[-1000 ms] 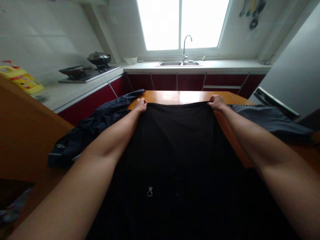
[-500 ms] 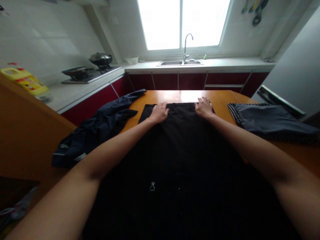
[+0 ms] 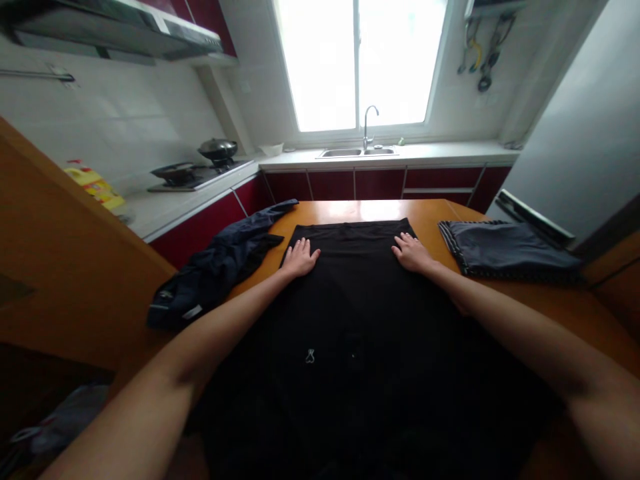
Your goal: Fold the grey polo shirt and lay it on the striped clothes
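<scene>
A black garment (image 3: pixel 355 280) lies spread over the table, its straight hem at the far end. A small light, heart-like emblem and a tiny bright dot show on its nearer part. My left hand (image 3: pixel 300 259) rests flat near the far left corner of the cloth, fingers stretched out. On the opposite side, my right hand (image 3: pixel 411 252) lies flat by the right edge, fingers apart. Neither hand grips the fabric. The garment's near end fades into darkness, so I cannot tell its full shape.
A dark navy garment (image 3: pixel 215 267) lies crumpled on the table's left. Folded grey cloth (image 3: pixel 505 247) is at the right. Behind the wooden table (image 3: pixel 425 210) run a counter with a sink (image 3: pixel 340 153) and a stove (image 3: pixel 200 177). A yellow jug (image 3: pixel 95 187) stands left.
Both hands have slid back from the far hem and outward toward the side edges, now lying flatter. The hem looks straighter. The view has tilted upward.
</scene>
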`<state>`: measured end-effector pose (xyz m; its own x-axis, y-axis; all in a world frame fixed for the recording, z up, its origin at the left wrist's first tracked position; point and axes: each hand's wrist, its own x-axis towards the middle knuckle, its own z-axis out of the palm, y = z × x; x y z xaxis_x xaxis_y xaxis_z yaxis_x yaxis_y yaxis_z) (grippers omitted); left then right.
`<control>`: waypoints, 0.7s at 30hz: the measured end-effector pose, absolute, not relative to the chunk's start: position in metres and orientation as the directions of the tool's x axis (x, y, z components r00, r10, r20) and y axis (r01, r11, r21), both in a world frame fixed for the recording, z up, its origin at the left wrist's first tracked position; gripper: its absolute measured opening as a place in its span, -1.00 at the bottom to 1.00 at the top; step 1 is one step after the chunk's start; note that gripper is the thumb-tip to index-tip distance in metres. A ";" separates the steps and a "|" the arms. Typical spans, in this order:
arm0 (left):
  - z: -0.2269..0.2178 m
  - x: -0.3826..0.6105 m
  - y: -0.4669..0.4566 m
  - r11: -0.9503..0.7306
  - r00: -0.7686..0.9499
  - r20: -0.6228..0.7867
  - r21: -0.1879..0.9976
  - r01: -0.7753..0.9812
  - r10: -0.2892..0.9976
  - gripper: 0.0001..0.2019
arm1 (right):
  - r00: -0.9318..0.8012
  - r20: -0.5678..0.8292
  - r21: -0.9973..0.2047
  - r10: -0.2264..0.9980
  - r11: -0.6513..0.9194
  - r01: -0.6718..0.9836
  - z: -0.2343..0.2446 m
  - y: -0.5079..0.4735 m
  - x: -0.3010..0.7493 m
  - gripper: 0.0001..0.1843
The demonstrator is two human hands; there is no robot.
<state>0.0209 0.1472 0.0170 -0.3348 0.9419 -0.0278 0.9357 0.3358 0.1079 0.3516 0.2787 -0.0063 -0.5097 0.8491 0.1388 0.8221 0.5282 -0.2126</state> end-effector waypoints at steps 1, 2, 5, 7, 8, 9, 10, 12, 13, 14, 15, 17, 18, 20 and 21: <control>0.020 0.028 0.139 0.328 -0.326 -0.036 0.099 0.939 0.945 -0.26 | -0.517 0.161 -0.203 0.841 0.540 0.816 -0.005 0.269 0.352 -0.39; 0.021 0.039 0.129 0.283 -0.280 -0.046 0.092 0.955 0.959 -0.26 | -0.535 0.182 -0.196 0.825 0.564 0.802 -0.004 0.254 0.351 -0.41; 0.015 0.084 0.090 -0.020 0.031 -0.094 0.113 0.993 0.995 -0.25 | -0.659 0.149 -0.210 0.737 0.675 0.708 -0.004 0.196 0.342 -0.38; 0.010 0.112 0.062 -0.127 0.142 -0.096 0.150 0.981 0.985 -0.25 | -0.711 0.069 -0.248 0.700 0.702 0.668 -0.004 0.156 0.336 -0.34; 0.008 0.123 0.050 -0.161 0.178 -0.094 0.165 0.973 0.980 -0.25 | -0.721 0.031 -0.264 0.692 0.701 0.662 -0.004 0.139 0.335 -0.31; 0.008 0.130 0.039 -0.190 0.209 -0.093 0.177 0.966 0.974 -0.26 | -0.725 0.001 -0.280 0.689 0.696 0.662 -0.003 0.124 0.335 -0.29; 0.009 0.134 0.030 -0.225 0.246 -0.096 0.190 0.956 0.964 -0.28 | -0.723 -0.023 -0.293 0.690 0.687 0.665 -0.001 0.111 0.335 -0.27; 0.012 0.137 0.017 -0.298 0.325 -0.107 0.216 0.930 0.939 -0.34 | -0.718 -0.054 -0.311 0.694 0.671 0.673 0.002 0.092 0.338 -0.24; 0.013 0.135 0.014 -0.322 0.351 -0.105 0.222 0.920 0.931 -0.36 | -0.714 -0.064 -0.315 0.697 0.665 0.677 0.004 0.084 0.341 -0.23; 0.014 0.133 0.011 -0.329 0.357 -0.097 0.223 0.918 0.929 -0.37 | -0.709 -0.070 -0.316 0.702 0.658 0.683 0.005 0.077 0.343 -0.23; 0.014 0.130 0.010 -0.318 0.341 -0.080 0.216 0.923 0.937 -0.38 | -0.705 -0.074 -0.316 0.705 0.655 0.687 0.005 0.071 0.346 -0.22; 0.013 0.123 0.009 -0.237 0.248 -0.040 0.188 0.953 0.968 -0.36 | -0.709 -0.065 -0.314 0.702 0.660 0.682 0.004 0.058 0.354 -0.22; 0.012 0.118 0.009 -0.176 0.183 -0.025 0.173 0.969 0.983 -0.36 | -0.713 -0.050 -0.310 0.700 0.668 0.677 0.003 0.052 0.359 -0.23; 0.011 0.105 0.009 -0.061 0.064 -0.013 0.152 0.987 0.998 -0.33 | -0.708 -0.006 -0.295 0.707 0.675 0.676 0.001 0.042 0.372 -0.23; 0.011 0.098 0.009 0.003 -0.001 -0.012 0.142 0.990 1.000 -0.32 | -0.702 0.025 -0.284 0.712 0.679 0.677 0.000 0.038 0.379 -0.23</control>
